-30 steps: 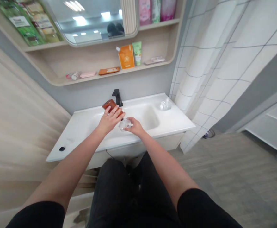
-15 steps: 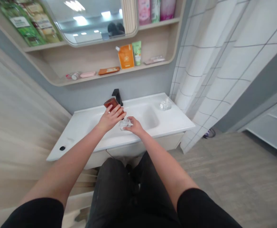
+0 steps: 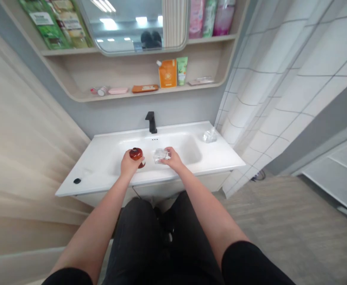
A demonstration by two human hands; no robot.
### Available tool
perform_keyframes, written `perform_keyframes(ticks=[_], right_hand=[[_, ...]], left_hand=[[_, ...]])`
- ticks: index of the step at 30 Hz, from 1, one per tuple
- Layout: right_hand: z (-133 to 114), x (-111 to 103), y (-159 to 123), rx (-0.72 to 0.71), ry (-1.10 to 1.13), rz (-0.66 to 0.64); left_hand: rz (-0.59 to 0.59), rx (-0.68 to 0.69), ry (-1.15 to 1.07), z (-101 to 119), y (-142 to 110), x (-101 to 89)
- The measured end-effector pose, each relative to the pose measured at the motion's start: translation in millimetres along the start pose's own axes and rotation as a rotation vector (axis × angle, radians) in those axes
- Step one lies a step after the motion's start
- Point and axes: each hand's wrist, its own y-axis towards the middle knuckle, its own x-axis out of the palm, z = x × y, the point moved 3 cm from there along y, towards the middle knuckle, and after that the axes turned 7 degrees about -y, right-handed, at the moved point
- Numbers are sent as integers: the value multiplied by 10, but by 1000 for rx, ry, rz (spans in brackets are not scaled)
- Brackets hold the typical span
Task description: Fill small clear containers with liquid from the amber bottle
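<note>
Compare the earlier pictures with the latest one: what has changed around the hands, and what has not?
The left hand has turned the brown bottle from tilted to nearly upright and brought it left, away from the clear container. Neither hand let go. The right hand still holds the clear container; the small black object still lies on the counter.

On my feed, I see 1 bottle [image 3: 136, 154] over the left half of the sink basin [image 3: 189, 148], 1 container [image 3: 159, 155] over its middle, the faucet [image 3: 151, 122] behind it, 1 dispenser [image 3: 210, 135] on its right.
</note>
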Motion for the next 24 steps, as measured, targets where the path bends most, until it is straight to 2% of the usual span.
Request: perform_keyframes(ticks=[2, 4, 7, 9, 11, 13, 17, 19, 21, 24], right_hand=[[-31, -13, -13, 22, -22, 27], [-78, -30, -31, 34, -42, 64], [-133, -129, -63, 51, -58, 153], [-138, -295, -90, 54, -73, 226], [-109, -566, -133, 52, -117, 307], [-44, -929, -205, 70, -198, 397], [146, -1731, -398, 200, -423, 565], [229, -2056, -472, 247, -509, 619], [300, -2293, -519, 310, -570, 681], [380, -2464, -540, 366, -603, 726]], left_hand=[[14, -100, -86, -217, 32, 2], [22, -150, -166, -335, 62, 9], [16, -183, -227, -380, 85, 27], [6, -175, -226, -371, 86, 39], [-10, -157, -222, -366, 84, 53], [-24, -147, -220, -377, 84, 70], [-48, -124, -211, -413, 98, 116], [-62, -101, -181, -424, 107, 138], [-70, -90, -148, -434, 111, 153], [-71, -83, -134, -439, 103, 153]])
